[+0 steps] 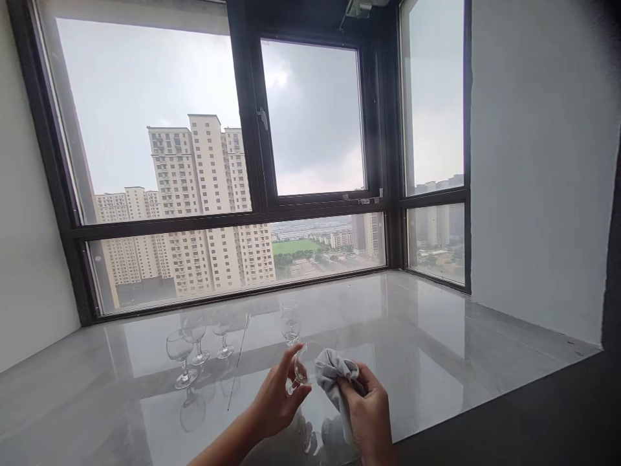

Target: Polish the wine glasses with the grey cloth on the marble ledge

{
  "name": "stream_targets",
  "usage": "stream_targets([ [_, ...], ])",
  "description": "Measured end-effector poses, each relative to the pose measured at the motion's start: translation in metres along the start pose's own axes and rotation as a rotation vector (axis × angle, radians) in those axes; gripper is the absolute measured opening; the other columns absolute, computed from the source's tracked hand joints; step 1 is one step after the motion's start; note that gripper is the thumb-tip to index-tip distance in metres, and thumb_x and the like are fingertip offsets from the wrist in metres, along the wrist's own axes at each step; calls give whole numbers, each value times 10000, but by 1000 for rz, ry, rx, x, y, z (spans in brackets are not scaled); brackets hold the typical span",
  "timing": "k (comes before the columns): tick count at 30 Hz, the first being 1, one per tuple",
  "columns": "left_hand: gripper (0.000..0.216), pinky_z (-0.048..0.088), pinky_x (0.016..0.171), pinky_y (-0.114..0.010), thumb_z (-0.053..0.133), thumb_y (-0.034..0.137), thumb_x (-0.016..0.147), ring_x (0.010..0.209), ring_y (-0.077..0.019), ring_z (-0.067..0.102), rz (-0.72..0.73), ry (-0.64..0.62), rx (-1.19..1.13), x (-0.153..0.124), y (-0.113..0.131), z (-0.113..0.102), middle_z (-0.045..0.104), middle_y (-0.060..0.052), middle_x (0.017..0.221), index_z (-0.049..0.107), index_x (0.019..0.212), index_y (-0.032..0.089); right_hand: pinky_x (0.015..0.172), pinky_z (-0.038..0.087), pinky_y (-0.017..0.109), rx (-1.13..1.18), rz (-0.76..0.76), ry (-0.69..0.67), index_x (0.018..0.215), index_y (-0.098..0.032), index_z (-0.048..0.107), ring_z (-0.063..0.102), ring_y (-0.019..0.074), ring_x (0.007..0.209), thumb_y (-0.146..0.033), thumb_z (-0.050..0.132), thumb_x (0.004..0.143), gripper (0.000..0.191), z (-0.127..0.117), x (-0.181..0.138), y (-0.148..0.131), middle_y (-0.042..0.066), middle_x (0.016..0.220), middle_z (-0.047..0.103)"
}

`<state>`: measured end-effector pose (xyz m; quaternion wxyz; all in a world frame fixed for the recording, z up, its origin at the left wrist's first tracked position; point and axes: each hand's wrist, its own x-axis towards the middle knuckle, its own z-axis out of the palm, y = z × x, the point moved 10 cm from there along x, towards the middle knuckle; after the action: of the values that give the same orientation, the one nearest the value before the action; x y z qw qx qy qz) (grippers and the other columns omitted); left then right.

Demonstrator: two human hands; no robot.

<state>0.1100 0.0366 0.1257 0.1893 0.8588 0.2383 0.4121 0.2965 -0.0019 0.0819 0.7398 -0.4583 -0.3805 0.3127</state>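
Observation:
My left hand (277, 400) grips a small clear stemmed glass (301, 369), tilted on its side above the glossy sill. A grey cloth (334, 375) is bunched in my right hand (369, 414) and pressed against the glass's bowl. Three more clear stemmed glasses stand upright on the sill to the left: one (180, 359) nearest, one (198, 340) behind it, and one (222, 333) further right. Another glass (290, 323) stands just beyond my hands.
The grey marble sill (427, 349) runs along a dark-framed bay window (252, 129) that looks out on tall apartment blocks. White walls close it at the left (29, 259) and right (538, 194). A dark front edge (509, 421) borders the sill at the lower right.

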Motion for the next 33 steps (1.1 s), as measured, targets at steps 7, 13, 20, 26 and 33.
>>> stream_targets([
  [7,490,492,846,-375,542,426,961,852,-186,622,-236,63,-127,5,-29,0,684,-56,1013,334,1367,247,716,532,302,271,143,-98,926,-169,730,673,226,795,-466,839,682,399,17,-4,15,59,830,748],
  [13,427,480,702,-315,592,393,907,728,-158,597,-327,133,-131,10,-49,-7,698,-31,998,355,1237,264,703,525,291,202,93,12,901,-168,720,670,221,788,-460,847,669,394,-1,-1,13,47,801,737],
  [20,545,481,673,-291,657,366,843,712,-138,570,-320,251,-36,10,-69,-18,604,5,990,329,1269,275,702,559,307,164,47,22,893,-157,728,689,236,801,-467,846,662,404,-2,0,9,54,811,744],
  [26,287,458,700,-304,556,410,886,730,-160,498,-220,603,137,-8,-56,-88,472,30,857,435,1087,245,710,592,322,189,79,75,897,-153,746,710,251,803,-483,884,599,466,-13,2,14,71,838,767],
  [33,413,398,1030,-482,621,348,784,1110,-268,488,-651,1143,284,-52,-131,-177,480,-79,1154,401,1114,231,646,593,327,140,121,101,893,-150,756,716,271,775,-499,892,548,509,-18,-1,7,76,807,768],
])
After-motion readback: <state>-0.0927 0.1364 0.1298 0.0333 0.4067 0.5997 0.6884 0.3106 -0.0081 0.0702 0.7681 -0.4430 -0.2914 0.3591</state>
